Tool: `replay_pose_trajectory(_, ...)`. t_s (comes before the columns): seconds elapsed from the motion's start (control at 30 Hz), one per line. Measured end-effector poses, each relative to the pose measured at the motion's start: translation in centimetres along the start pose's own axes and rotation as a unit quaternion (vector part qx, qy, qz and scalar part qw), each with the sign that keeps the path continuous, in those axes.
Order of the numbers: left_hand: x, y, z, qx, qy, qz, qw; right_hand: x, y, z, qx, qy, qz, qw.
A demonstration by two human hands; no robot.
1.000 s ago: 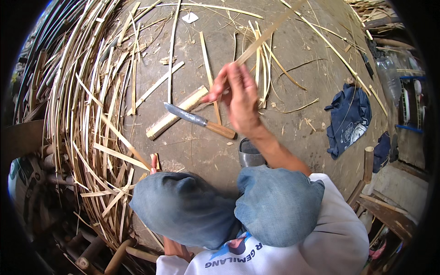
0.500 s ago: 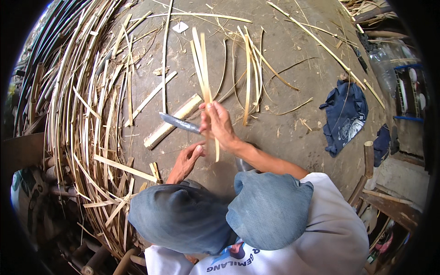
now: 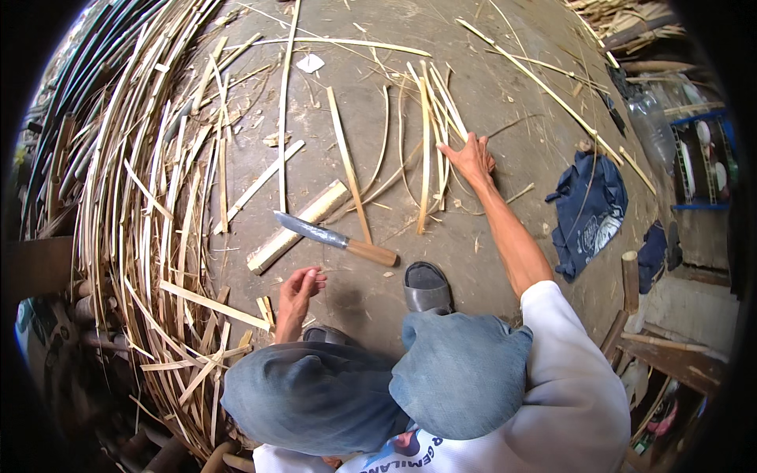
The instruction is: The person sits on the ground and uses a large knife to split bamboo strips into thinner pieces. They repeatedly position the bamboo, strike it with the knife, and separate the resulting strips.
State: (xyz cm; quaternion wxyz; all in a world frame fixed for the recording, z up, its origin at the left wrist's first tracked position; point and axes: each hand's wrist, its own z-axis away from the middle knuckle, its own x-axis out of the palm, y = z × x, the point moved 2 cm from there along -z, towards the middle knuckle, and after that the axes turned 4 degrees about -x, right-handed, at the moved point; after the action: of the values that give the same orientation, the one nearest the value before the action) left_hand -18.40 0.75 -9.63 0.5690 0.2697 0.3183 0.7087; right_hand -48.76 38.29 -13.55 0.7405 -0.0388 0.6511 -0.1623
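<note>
My right hand (image 3: 471,159) reaches out over the floor with thumb and forefinger spread, at the lower ends of several thin pale bamboo strips (image 3: 448,102). Its other fingers are partly hidden. Close to my left foot, my left hand (image 3: 298,290) hangs loosely curled, its fingers slightly apart and nothing seen in it. Just beyond it lies a knife (image 3: 371,251) with a wooden handle and a grey blade, the blade across a split bamboo piece (image 3: 311,217). A single flat strip (image 3: 344,150) rests on the floor past the handle.
A large heap of long bamboo strips (image 3: 150,158) runs along the left. Dark blue cloth (image 3: 587,209) lies at the right, near a short wooden post (image 3: 630,276). My sandalled foot (image 3: 426,285) is in front. A long strip (image 3: 544,87) crosses the far right floor.
My right hand has moved right and away from the bundle it held; one strip now lies where it was. My left hand has drawn back toward me. The knife handle is uncovered.
</note>
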Motion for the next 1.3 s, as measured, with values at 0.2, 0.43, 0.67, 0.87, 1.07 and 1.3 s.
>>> replay_pose_trajectory(0.2,2.7,0.2,-0.6,-0.005,-0.072,-0.031,0.997,2.4,-0.3,-1.4,-0.049,-0.019,0.015,0.999)
replay_pose_trajectory(0.43,1.6,-0.9,0.2,-0.022,-0.023,0.031,0.999,2.6,-1.8,-0.9,-0.046,-0.048,-0.189,0.980)
replay_pose_trajectory(0.67,2.0,-1.2,0.9,-0.038,-0.038,0.050,0.997,2.1,-8.7,2.2,0.034,-0.142,-0.252,0.957)
replay_pose_trajectory(0.87,1.6,-1.1,1.1,-0.044,-0.021,0.090,0.995,4.4,-14.1,3.8,0.010,-0.077,-0.165,0.983)
replay_pose_trajectory(1.07,0.1,-1.5,2.4,-0.048,0.008,0.115,0.992,6.9,-13.5,3.3,0.009,-0.025,-0.160,0.987)
replay_pose_trajectory(1.3,0.4,-2.2,1.9,-0.055,0.006,0.149,0.987,7.2,-12.2,1.5,-0.112,0.058,-0.259,0.958)
